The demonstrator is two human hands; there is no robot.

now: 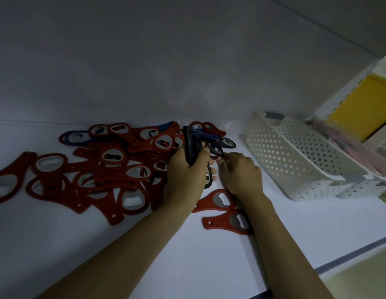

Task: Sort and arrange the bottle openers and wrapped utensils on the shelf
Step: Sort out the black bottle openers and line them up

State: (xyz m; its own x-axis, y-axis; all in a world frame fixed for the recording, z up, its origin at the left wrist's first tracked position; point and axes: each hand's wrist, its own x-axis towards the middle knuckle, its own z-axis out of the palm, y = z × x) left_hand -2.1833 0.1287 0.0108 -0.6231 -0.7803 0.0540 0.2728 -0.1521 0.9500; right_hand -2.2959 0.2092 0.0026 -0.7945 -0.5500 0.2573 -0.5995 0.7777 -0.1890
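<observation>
On the far left of the white shelf [58,244] lies a loose red bottle opener [8,180], and next to it a big heap of red openers [114,169] spreads over the surface, many overlapping. A blue opener [75,138] sits at the heap's back edge. At the heap's right side the left hand [185,175] has its fingers and thumb wrapped round a stack of black openers [191,147], which stands on edge. Just beside it, the right hand [241,173] is seen from the back, its fingers curled toward a dark opener [218,151]. Whether they pinch it cannot be told. Under the right wrist two more red openers [220,200] lie flat on the shelf. Further right stand white perforated baskets [295,165], and wrapped utensils [349,145], pinkish and blurred, rest in the back one. A yellow panel [360,104] shows beyond them.
</observation>
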